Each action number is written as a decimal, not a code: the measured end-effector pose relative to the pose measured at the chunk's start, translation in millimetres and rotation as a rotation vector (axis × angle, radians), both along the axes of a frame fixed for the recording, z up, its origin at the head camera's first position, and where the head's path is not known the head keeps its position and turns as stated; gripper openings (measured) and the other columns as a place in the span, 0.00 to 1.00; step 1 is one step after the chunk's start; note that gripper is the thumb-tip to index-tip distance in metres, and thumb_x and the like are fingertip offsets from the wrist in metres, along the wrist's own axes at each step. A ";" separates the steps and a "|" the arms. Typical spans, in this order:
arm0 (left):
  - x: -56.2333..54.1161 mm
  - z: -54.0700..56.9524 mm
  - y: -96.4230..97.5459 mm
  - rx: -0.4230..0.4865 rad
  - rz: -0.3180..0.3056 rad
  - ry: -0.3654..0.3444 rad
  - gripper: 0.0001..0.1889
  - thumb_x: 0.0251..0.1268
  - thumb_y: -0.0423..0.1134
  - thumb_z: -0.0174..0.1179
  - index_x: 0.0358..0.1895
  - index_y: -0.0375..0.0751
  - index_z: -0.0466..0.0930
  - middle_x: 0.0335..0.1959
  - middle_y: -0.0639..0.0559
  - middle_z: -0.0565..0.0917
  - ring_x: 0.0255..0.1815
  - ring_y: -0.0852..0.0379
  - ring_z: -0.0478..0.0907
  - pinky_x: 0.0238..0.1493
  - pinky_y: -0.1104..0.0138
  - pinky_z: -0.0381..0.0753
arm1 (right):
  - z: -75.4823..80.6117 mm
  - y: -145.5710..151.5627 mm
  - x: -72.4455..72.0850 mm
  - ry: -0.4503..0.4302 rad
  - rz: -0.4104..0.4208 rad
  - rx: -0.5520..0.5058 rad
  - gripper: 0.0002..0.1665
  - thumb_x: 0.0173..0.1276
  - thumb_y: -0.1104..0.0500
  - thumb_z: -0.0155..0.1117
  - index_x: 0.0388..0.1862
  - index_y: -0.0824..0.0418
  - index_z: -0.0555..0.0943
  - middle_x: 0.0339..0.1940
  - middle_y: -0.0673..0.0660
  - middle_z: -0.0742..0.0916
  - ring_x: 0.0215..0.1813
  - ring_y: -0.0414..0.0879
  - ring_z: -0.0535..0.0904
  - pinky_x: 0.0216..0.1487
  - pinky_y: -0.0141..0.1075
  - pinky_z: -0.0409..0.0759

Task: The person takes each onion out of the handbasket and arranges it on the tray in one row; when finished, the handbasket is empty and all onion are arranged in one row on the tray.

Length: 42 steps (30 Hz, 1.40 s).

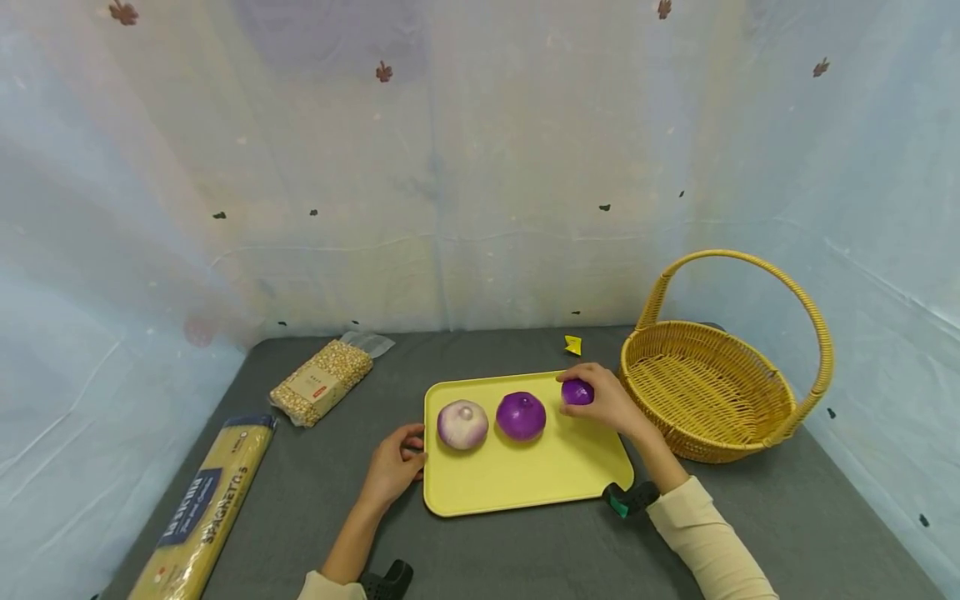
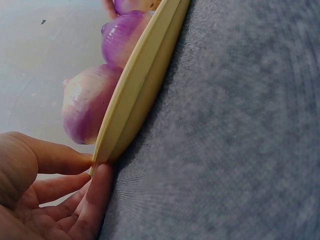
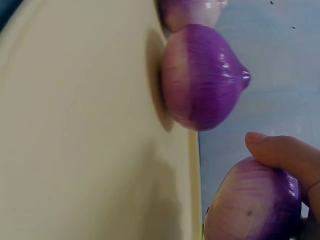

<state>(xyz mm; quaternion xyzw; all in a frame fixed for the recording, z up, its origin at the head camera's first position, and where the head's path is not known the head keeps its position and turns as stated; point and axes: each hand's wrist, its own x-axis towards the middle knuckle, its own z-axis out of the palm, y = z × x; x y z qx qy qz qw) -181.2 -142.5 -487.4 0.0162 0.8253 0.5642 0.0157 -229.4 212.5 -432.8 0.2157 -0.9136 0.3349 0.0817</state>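
Observation:
My right hand point(image 1: 602, 398) grips a purple onion point(image 1: 577, 392) over the far right part of a yellow tray point(image 1: 525, 487). In the right wrist view the thumb lies across the held onion point(image 3: 255, 205), which stands off the tray surface. A second purple onion point(image 1: 521, 416) sits at the tray's middle, and a paler white-and-purple onion point(image 1: 462, 424) sits left of it. At the tray's left edge is my left hand point(image 1: 396, 467). Its thumb and fingers pinch the tray's rim point(image 2: 100, 150) in the left wrist view.
A yellow wicker basket point(image 1: 708, 383) with a tall handle stands right of the tray. On the left lie a spaghetti pack point(image 1: 206, 508) and a bag of pale kernels point(image 1: 322, 382). A small yellow scrap point(image 1: 573, 344) lies behind the tray, near the hanging sheet point(image 1: 450, 183).

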 end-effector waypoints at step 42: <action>0.3 0.6 -0.7 -0.005 -0.010 -0.001 0.22 0.56 0.23 0.58 0.57 0.30 0.72 0.38 0.40 0.76 0.28 0.55 0.77 0.23 0.67 0.81 | -18.9 -5.0 0.9 -0.078 -0.040 0.033 0.43 0.49 0.53 0.76 0.62 0.64 0.70 0.58 0.66 0.74 0.58 0.62 0.68 0.53 0.56 0.71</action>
